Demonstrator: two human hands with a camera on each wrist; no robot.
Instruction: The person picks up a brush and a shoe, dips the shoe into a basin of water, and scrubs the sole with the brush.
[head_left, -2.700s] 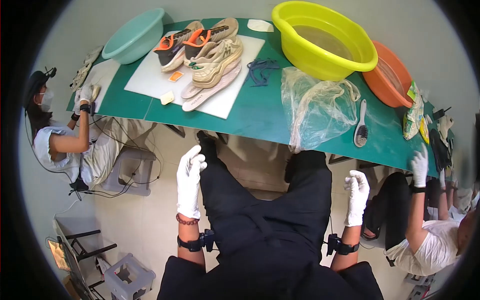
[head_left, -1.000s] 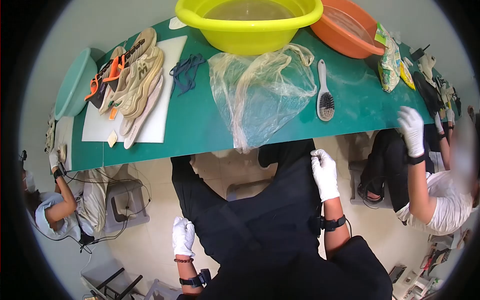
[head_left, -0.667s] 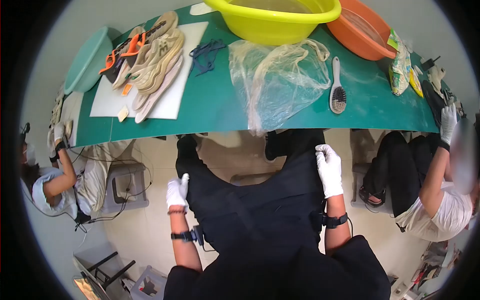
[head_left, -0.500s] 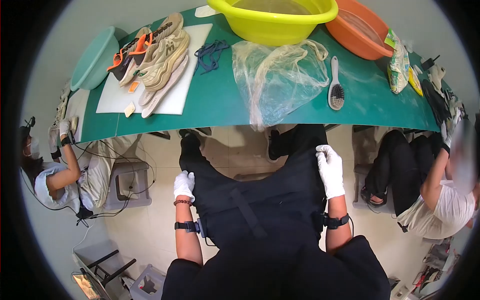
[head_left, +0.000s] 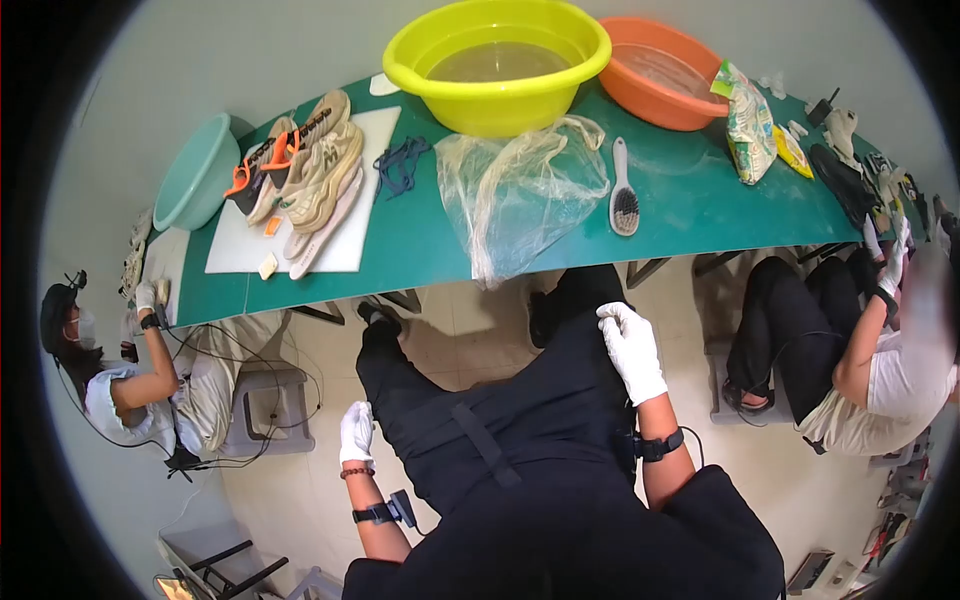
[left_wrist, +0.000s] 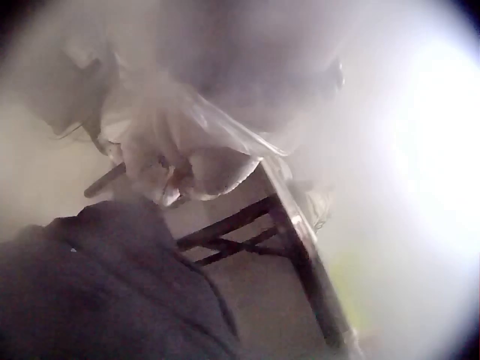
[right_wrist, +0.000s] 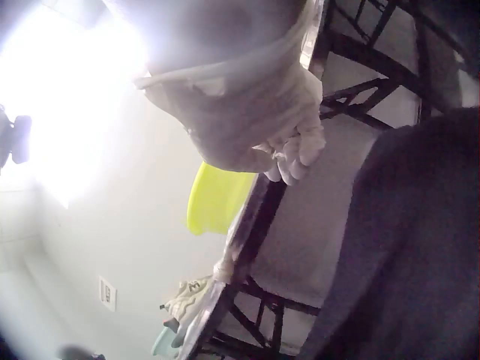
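In the head view the white-gloved left hand hangs beside the left thigh, holding nothing. The gloved right hand lies at the right thigh, fingers loosely bent and empty. Both wrist views show the left hand and right hand with loosely curled fingers near dark trousers. Nearest on the green table are a crumpled clear plastic bag, hanging slightly over the edge, and a brush. Shoes and insoles sit on a white board.
A yellow basin with murky water and an orange basin stand at the back, a teal basin at the left. Blue laces and a detergent bag lie on the table. People sit on both sides.
Both hands have come down from in front of the body to beside the thighs. Most recently the left hand has dropped slightly away from the left thigh. The head view has shifted.
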